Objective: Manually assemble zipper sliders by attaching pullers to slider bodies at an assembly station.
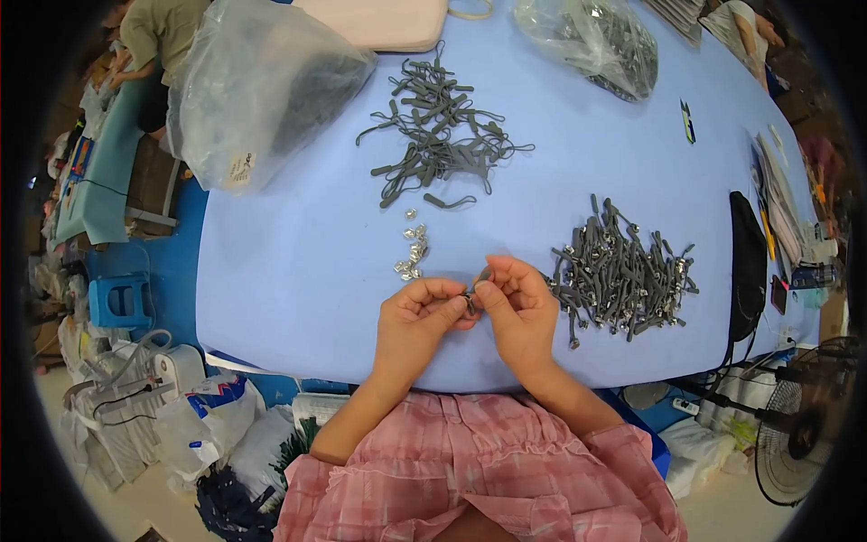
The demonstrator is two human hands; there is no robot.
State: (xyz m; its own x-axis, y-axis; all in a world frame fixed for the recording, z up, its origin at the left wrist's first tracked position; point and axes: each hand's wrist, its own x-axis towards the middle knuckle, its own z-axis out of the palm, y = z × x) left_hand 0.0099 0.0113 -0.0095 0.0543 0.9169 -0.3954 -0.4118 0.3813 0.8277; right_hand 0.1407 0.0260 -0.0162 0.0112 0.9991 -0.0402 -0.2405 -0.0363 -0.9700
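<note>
My left hand (417, 316) and my right hand (519, 312) meet above the table's near side, fingers pinched together. Between them is a dark grey zipper pull (485, 274); the right thumb and fingers grip its thick end, and the left fingertips pinch the cord loop end. Whether a metal piece sits in the loop is too small to tell. Just beyond the left hand lie several small silver metal pieces (415, 248), apparently zipper sliders. Farther off spreads a loose pile of looped grey zipper pulls (442, 135). Right of my right hand is a heap of zipper pulls with silver metal bits attached (623, 271).
A large clear plastic bag (244, 99) with dark contents stands far left on the blue table (271, 280). Another filled bag (605, 45) lies at the far right. Yellow-and-black snips (687, 122) and a black pouch (748, 262) lie rightward. A fan (795, 434) stands at lower right.
</note>
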